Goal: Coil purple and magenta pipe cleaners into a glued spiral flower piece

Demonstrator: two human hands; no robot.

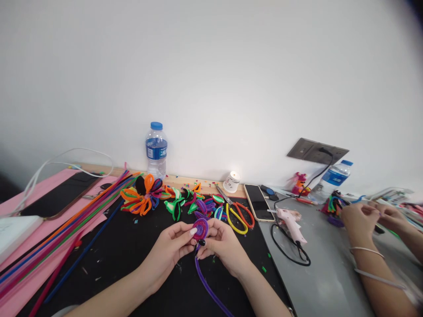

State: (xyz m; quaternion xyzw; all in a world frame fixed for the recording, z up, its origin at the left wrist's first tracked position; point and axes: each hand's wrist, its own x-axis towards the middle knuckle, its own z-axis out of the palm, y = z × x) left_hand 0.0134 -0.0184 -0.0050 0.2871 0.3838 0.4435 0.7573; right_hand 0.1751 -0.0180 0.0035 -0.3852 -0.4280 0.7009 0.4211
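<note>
1. A round, flat, fuzzy purple-and-magenta coil (200,229) is held above the black table (115,255).
2. The left hand (180,240) pinches the coil's left edge between thumb and fingers; the right hand (223,244) grips its right side.
3. A fuzzy purple stem (211,288) hangs below the coil.
4. Behind the coil, to its left, lies an orange looped fuzzy flower (145,193).
5. Behind it, rightward, lie yellow-and-orange-handled metal scissors (231,203).
6. Farther right of it lies a pink glue gun (292,226).
</note>
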